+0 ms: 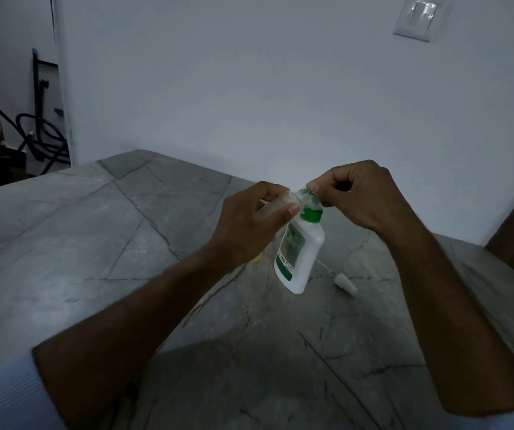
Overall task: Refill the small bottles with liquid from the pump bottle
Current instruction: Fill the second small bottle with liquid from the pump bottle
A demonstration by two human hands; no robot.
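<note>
A white pump bottle (303,259) with a green label and a green pump top (311,212) sits tilted over the grey stone table (94,243). My right hand (361,200) pinches the green pump top from the right. My left hand (249,221) grips a small clear bottle (276,203), held almost on its side with its mouth against the pump's outlet. Whether the white bottle's base touches the table I cannot tell.
A small white cap with a thin dip tube (344,280) lies on the table just right of the white bottle. A bit of something yellow (255,259) shows under my left wrist. A white wall stands behind; cables (41,138) lie at far left.
</note>
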